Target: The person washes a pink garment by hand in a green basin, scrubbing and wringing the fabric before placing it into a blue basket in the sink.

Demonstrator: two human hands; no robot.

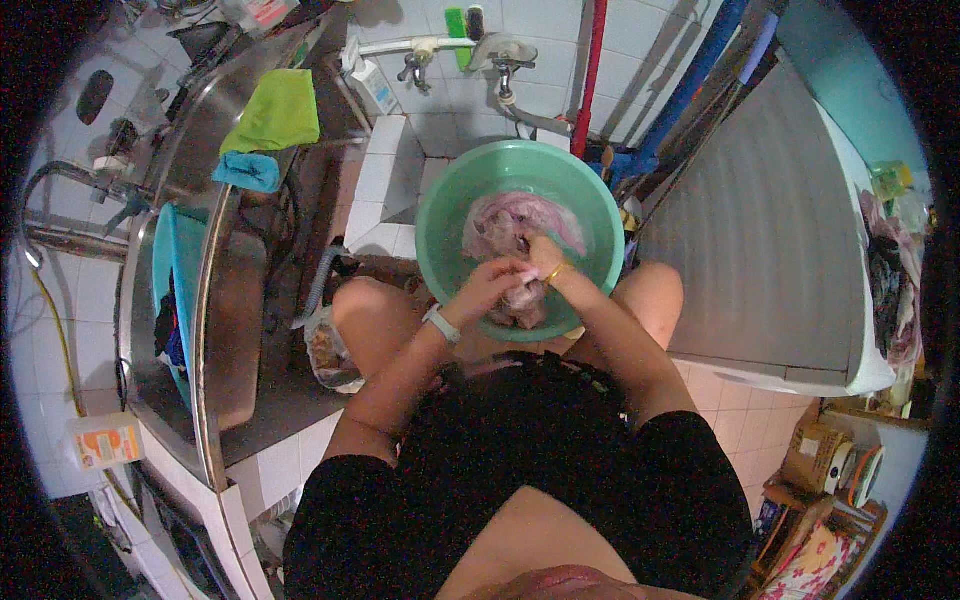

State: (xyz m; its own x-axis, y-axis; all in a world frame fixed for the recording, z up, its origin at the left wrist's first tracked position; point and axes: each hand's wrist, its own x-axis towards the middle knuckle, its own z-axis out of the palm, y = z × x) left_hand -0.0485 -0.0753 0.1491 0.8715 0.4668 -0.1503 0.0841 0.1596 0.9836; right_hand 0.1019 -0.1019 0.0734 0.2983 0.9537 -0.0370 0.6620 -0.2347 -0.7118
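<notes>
A green plastic basin (429,225) holds water and a wet pale pink and greyish cloth (536,210) between my knees. My right hand (545,255), with a gold-coloured bracelet at the wrist, grips the cloth near the middle of the basin. Close against it on the left, my left hand (491,289) wears a white watch band and pinches part of the same cloth. A bunched piece hangs below the two hands, towards the near rim. My fingertips are partly hidden by the fabric and slightly blurred.
On the left, a steel sink (232,330) contains a blue basin (169,262). A green cloth (277,112) and a blue cloth (247,172) hang over its edge. Wall taps (420,71) lie ahead, beside a red pipe (589,82). A large grey-sided appliance (757,232) stands close on the right.
</notes>
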